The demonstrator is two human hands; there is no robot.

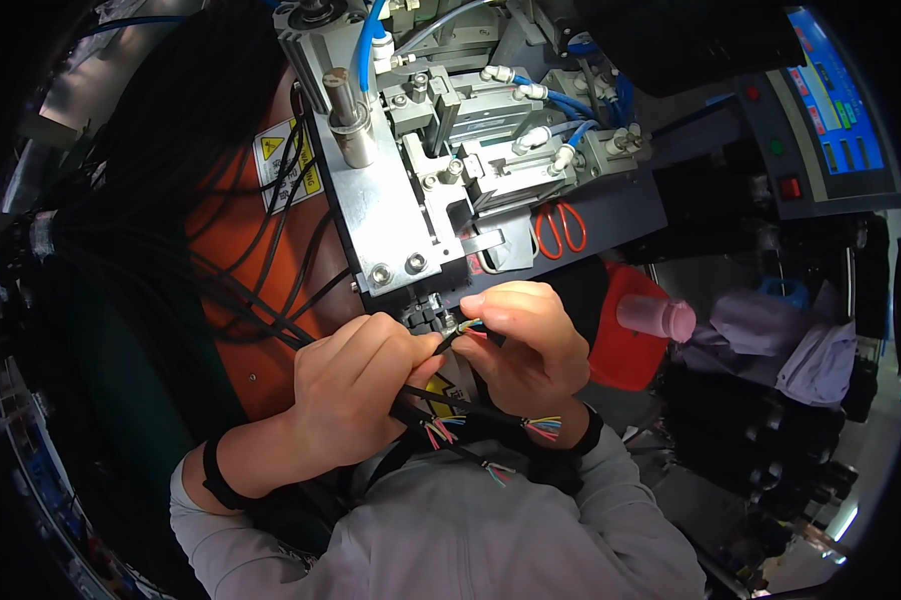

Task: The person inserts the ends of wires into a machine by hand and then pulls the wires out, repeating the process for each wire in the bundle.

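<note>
Pinching a thin black cable [448,343] between them, the left hand [355,385] and right hand [525,340] are both closed on it just below the machine [410,200]. Light, limp, its stripped wires [469,325] look fragile; grip the jacket.

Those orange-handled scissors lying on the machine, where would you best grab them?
By the two looped orange handles of the scissors, coming from above and the front. The loops lie flat on the dark ledge, open and facing the person, while the blades point back under the metal block, which probably crowds them.
</note>
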